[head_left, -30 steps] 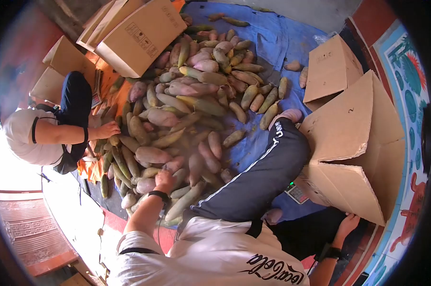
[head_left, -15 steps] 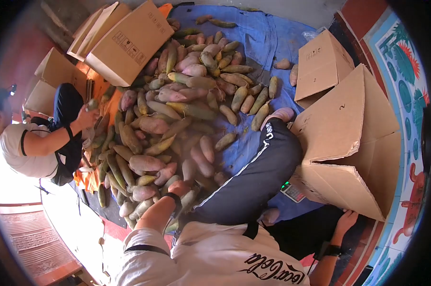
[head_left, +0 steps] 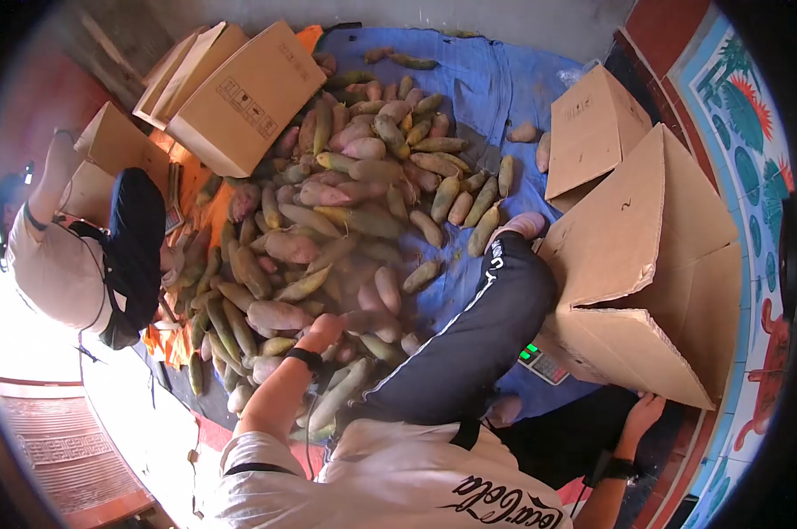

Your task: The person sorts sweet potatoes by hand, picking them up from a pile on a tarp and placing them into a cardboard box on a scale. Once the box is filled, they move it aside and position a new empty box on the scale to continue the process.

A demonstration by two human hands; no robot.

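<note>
Your left hand (head_left: 323,331) has swung up and forward over the near side of the pile (head_left: 363,220) in the last half second. A tuber (head_left: 372,323) that stood lengthwise away from you now points across to the right from your fingers. They look curled round its near end, so this one seems picked out, though it is low over the others and you can't be sure it's fully clear of them.

Your right hand (head_left: 649,410) has stayed at the lower edge of the open carton (head_left: 610,220); fingers touch the cardboard, but how firmly they grip can't be told. That keeps the carton beside your knee, with the scale (head_left: 546,364) just next to it. Across from you, the other person (head_left: 59,264) has raised an arm toward their head.
</note>
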